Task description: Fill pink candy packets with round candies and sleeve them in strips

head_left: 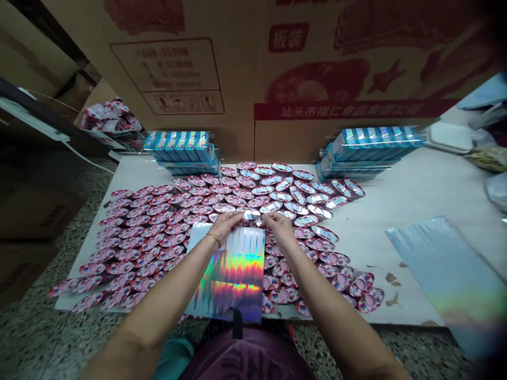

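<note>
A small shiny strip (252, 216) lies just past the far edge of the rainbow sheet (227, 303), long axis crosswise, between left hand (225, 226) and right hand (280, 228), fingertips pinching opposite ends; neither is clearly nearer.

We reach both bare arms, left arm (170, 295) and right arm (328, 301), forward and inward. Our left hand (225, 224) and right hand (280, 227) nearly meet, small gap between, fingers (236, 215) bent, tips pinched and pointing at each other. Backs mostly up. Wrists (214, 239) just behind hands, fairly straight; our torso (247, 353) behind, between both arms.
</note>
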